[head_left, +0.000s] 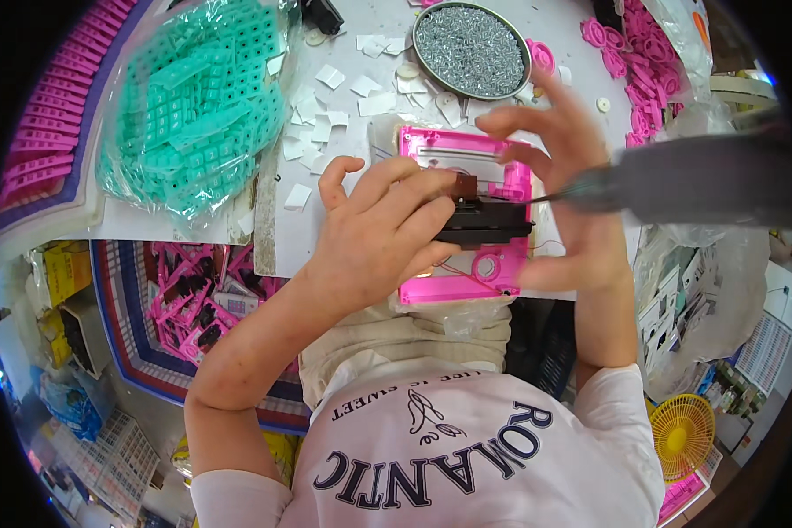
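Head view: I see the left hand (374,233) curled, fingers pressing a black component (484,222) onto the pink plastic housing (453,154), which lies flat on the counter (361,53). The right hand (572,189) cups the housing's far side, fingers spread along its top and bottom edges; a grey-handled tool (678,180) points at the black component. The hands sit apart, clamped across the housing. Beyond the housing, a round tin (471,48) holds small metal screws. Left of it, a clear bag (194,97) holds teal plastic parts.
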### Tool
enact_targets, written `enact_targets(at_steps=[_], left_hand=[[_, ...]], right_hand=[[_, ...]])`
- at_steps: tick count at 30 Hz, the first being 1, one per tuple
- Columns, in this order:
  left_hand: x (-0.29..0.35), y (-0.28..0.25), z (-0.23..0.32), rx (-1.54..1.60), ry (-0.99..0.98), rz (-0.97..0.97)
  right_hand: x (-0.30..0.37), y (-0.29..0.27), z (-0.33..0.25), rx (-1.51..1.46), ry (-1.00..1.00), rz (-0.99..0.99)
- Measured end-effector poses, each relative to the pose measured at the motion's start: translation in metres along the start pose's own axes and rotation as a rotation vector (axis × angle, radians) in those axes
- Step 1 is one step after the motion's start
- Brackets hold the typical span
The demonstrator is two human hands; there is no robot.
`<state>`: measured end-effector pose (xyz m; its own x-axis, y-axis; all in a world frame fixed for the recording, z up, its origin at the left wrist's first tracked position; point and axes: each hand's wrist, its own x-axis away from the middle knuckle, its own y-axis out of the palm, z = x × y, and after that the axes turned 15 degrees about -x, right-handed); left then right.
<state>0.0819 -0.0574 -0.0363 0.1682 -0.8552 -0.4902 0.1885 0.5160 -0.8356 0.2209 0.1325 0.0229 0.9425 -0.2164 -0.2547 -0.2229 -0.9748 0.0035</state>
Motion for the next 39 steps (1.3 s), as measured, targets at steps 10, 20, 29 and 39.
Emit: enact_targets(at_steps=[10,20,29,39], left_hand=[[0.015,0.023,-0.007,0.489,-0.329,0.045],[-0.001,0.010,0.011,0.015,-0.227,-0.070],[-0.004,0.008,0.022,-0.072,-0.211,-0.080],[-0.015,-0.011,0.025,-0.238,-0.060,-0.217]], right_hand=[[0.017,-0.016,0.010,0.401,0.115,0.066],[-0.035,-0.030,-0.002,0.876,0.436,0.050],[0.015,-0.012,0.039,0.932,-0.209,0.091],[0.010,-0.009,0.029,1.139,-0.264,-0.020]])
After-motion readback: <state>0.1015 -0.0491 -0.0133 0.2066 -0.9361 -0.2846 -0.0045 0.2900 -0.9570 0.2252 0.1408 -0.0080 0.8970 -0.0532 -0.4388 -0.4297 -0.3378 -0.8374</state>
